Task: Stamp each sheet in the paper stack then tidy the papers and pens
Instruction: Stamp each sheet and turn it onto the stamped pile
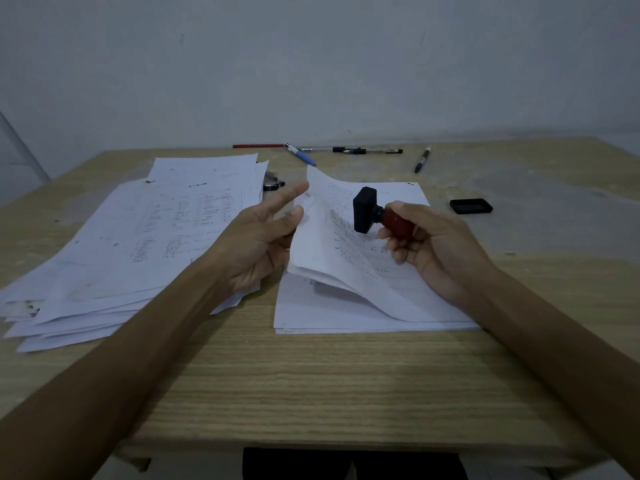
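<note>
The right hand [440,244] grips a stamp [379,214] by its red handle, fingers curled round it, the black block pointing left and held in the air above the paper stack [363,306]. The left hand [256,244] lifts the top sheet [332,244] of that stack by its left edge: the thumb presses on the paper while the forefinger stretches out straight behind it, and the sheet curls up between the two hands. Print covers the sheet in rows, but it is too small and blurred to read.

Left of the left hand's fingers lies a loose, fanned pile of sheets [138,244], also printed and unreadable. Beyond the fingertips, near the table's [311,393] far edge, lie a red pen [258,146], a blue pen [302,154], a clear pen with black cap [367,151] and a black pen [423,160]. Right of the right hand sits a black ink pad [471,206]. No brand or label is legible on anything.
</note>
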